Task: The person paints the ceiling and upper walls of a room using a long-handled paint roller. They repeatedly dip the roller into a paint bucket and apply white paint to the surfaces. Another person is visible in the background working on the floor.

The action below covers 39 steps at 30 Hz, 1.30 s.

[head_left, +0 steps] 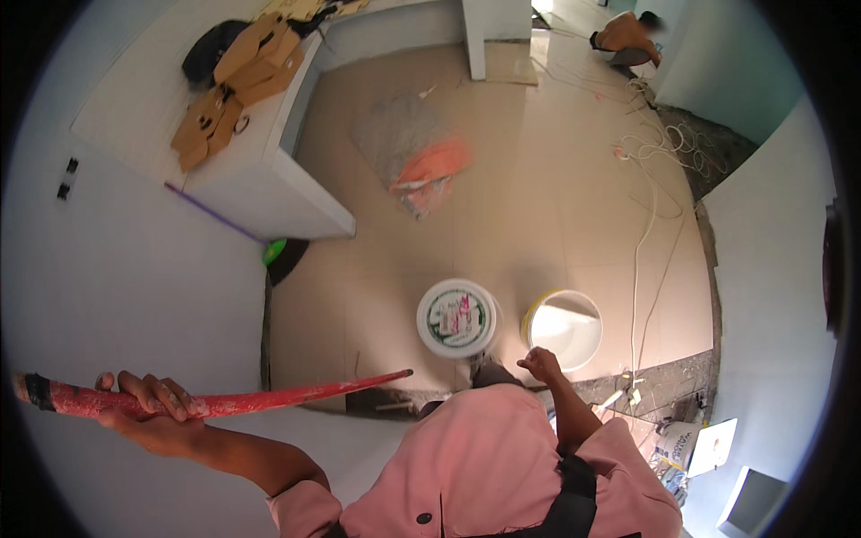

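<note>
Nearest, the person's pink shirt (pixel 466 448) fills the lower middle of the view, with a black strap (pixel 574 502) over it. Out to the left, the left hand (pixel 154 399) holds a red pole (pixel 287 399), fingers wrapped around it near its thicker end; the pole is scuffed with pale marks, has a black band at that end, and stretches sideways to a dark tip just left of the shirt. The right hand (pixel 540 366) is in front of the near rim of an open bucket (pixel 567 345), pale inside; I cannot tell how far apart its fingers are, whether they hold anything, or whether they touch the rim. Left of that bucket stands a white tub (pixel 456 318) with its lid on, marked in green and pink. To the right, a smaller bucket (pixel 674 439) sits beside a white board (pixel 713 446). Farther out, a broom (pixel 289 258) with a purple handle leans by the left wall, a crumpled grey and orange sheet (pixel 430 170) lies on the tiles (pixel 511 215), and pale cable (pixel 668 148) lies looped along the right. Flattened cardboard (pixel 260 58) covers part of a white counter (pixel 238 170). Farthest away, another person (pixel 626 38) crouches near a corner.
</note>
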{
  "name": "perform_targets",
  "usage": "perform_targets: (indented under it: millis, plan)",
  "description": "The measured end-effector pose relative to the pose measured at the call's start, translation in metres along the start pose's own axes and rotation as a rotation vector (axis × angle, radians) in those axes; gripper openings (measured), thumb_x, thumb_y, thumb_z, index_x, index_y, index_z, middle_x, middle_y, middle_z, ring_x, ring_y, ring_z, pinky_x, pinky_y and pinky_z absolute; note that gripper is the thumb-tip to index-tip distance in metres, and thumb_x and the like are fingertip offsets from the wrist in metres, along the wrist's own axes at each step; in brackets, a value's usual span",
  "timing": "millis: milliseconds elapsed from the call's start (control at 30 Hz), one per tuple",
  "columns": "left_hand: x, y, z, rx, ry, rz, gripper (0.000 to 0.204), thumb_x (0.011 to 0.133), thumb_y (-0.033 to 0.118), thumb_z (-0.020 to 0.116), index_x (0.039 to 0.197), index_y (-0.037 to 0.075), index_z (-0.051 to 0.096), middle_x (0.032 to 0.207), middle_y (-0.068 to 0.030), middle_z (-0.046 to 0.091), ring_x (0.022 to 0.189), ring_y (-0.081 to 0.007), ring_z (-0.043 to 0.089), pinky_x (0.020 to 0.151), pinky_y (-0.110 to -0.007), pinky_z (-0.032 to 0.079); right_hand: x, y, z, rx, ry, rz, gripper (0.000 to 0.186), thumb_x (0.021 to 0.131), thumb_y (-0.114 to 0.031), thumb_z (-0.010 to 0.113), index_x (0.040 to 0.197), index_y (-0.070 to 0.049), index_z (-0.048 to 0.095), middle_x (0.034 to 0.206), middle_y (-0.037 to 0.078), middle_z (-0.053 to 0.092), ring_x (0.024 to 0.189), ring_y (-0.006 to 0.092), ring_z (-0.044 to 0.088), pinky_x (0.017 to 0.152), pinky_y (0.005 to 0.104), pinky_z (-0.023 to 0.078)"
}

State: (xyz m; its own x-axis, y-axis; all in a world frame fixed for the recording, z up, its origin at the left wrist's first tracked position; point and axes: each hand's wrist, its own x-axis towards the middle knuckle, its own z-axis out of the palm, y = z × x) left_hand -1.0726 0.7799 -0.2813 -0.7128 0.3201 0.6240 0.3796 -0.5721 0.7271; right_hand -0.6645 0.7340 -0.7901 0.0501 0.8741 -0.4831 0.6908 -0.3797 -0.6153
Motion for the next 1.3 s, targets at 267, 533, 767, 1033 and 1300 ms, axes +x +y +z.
perform_targets:
  millis: [267, 533, 767, 1033, 1300]
  plan:
    - [0.054, -0.074, 0.079, -0.253, -0.234, -0.051, 0.046, 0.091, 0.05, 0.043, 0.104, 0.006, 0.046, 0.053, 0.001, 0.035, 0.028, -0.0058, 0.028, 0.023, -0.017, 0.028, 0.046, -0.013, -0.028, 0.134, 0.138, 0.15, 0.041, 0.076, -0.042, 0.063, 0.073, -0.001, 0.066, 0.071, 0.017, 0.064, 0.07, 0.0309, 0.062, 0.067, 0.0405, 0.048]
    - [0.132, -0.228, 0.151, -0.575, -0.681, -0.152, 0.045, 0.094, 0.047, 0.038, 0.11, 0.005, 0.04, 0.059, -0.0026, 0.041, 0.033, -0.0096, 0.037, 0.027, -0.02, 0.035, 0.042, -0.049, 0.038, 0.326, 0.268, 0.441, 0.036, 0.072, -0.039, 0.07, 0.067, -0.003, 0.067, 0.059, 0.009, 0.062, 0.055, 0.0171, 0.058, 0.055, 0.0335, 0.046]
    - [0.206, -0.356, 0.222, -0.605, -0.656, -0.251, 0.049, 0.094, 0.048, 0.038, 0.111, 0.002, 0.041, 0.06, -0.0032, 0.042, 0.033, -0.0094, 0.039, 0.028, -0.021, 0.034, 0.089, -0.229, 0.087, 0.207, 0.248, 0.416, 0.036, 0.08, -0.041, 0.062, 0.087, -0.006, 0.068, 0.089, 0.016, 0.065, 0.087, 0.029, 0.062, 0.079, 0.0408, 0.047]
    - [0.257, -0.408, 0.272, -0.677, -0.662, -0.351, 0.049, 0.094, 0.049, 0.037, 0.109, 0.003, 0.046, 0.048, -0.003, 0.04, 0.026, -0.0107, 0.033, 0.026, -0.023, 0.035, 0.162, -0.302, 0.077, 0.367, 1.053, 0.669, 0.064, 0.082, -0.023, 0.063, 0.136, -0.008, 0.033, 0.081, 0.01, 0.065, 0.077, 0.0286, 0.063, 0.071, 0.0398, 0.048]
    - [0.254, -0.428, 0.302, -0.914, -0.856, -0.445, 0.046, 0.096, 0.048, 0.032, 0.106, 0.006, 0.046, 0.047, -0.0022, 0.034, 0.025, -0.0102, 0.033, 0.022, -0.022, 0.033, 0.123, -0.257, 0.064, 0.545, 1.389, 0.904, 0.086, 0.071, -0.006, 0.063, 0.143, -0.013, 0.017, 0.073, 0.013, 0.062, 0.067, 0.0282, 0.061, 0.07, 0.0391, 0.048]
